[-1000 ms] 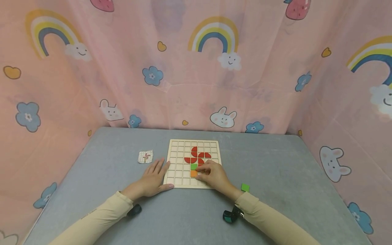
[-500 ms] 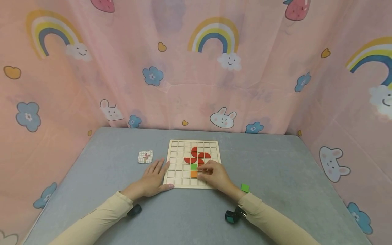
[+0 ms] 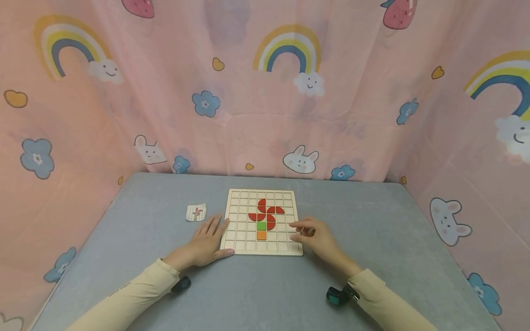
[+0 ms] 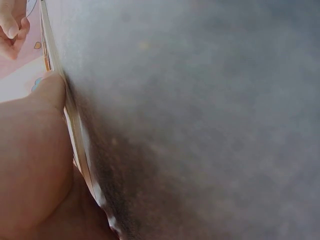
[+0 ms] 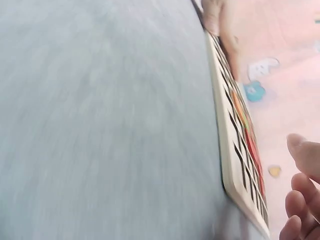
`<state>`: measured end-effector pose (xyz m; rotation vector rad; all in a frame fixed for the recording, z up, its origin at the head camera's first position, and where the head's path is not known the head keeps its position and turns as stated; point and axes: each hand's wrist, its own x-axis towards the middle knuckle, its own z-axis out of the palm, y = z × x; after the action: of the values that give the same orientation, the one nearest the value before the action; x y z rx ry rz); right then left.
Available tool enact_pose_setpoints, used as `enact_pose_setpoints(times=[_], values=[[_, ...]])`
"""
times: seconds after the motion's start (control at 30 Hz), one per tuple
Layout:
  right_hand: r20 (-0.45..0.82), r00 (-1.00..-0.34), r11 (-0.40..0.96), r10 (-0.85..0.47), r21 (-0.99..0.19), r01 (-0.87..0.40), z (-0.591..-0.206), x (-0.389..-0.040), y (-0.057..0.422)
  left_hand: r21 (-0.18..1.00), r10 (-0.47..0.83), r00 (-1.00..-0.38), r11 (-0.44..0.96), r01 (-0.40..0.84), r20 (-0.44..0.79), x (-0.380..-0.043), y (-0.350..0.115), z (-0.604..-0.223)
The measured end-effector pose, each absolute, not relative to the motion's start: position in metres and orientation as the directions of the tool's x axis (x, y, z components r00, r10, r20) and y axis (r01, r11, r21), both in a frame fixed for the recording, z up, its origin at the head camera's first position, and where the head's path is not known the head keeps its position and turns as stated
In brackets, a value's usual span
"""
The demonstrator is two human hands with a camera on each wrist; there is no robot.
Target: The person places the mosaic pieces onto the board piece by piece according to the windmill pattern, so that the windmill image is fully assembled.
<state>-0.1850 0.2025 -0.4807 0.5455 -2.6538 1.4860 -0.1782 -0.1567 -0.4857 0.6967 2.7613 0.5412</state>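
Observation:
A pale wooden grid board (image 3: 242, 246) lies on the table. Red rounded pieces (image 3: 271, 223) form a pinwheel on it, above a green square tile (image 3: 262, 225) and an orange square tile (image 3: 262, 235). My left hand (image 3: 205, 242) rests flat against the board's left side, thumb at its near corner. Over the board's right edge hovers my right hand (image 3: 318, 240), thumb and forefinger apart, holding nothing. In the right wrist view, the fingers of my right hand (image 5: 302, 200) stand clear of the board's rim (image 5: 224, 135).
A small pattern card (image 3: 196, 212) with a printed pinwheel lies left of the board. Grey table surface (image 3: 372, 216) surrounds the board, and a pink printed curtain (image 3: 256, 133) encloses it at the back and sides. Each wrist carries a dark camera (image 3: 337, 296).
My right hand has withdrawn from beside the orange tile to the right, past the board's edge. A loose green tile seen right of the board is now hidden by that arm. The left hand stays put.

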Motion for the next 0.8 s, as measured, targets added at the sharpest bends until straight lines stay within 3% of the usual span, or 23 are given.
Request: enact_pose_setpoints(times=[0.4,0.8], values=[[0.274,-0.934,0.499,-0.229,-0.79,-0.355,-0.483,-0.172,0.261,0.401,0.479,-0.865,0.829,0.389,-0.151,-0.175,-0.154,-0.48],[0.201,-0.956,0.561,-0.212,-0.776,-0.287,-0.486,-0.156,0.298,0.414,0.491,-0.863,0.815,0.406,-0.121,-0.182,-0.159,-0.495]])
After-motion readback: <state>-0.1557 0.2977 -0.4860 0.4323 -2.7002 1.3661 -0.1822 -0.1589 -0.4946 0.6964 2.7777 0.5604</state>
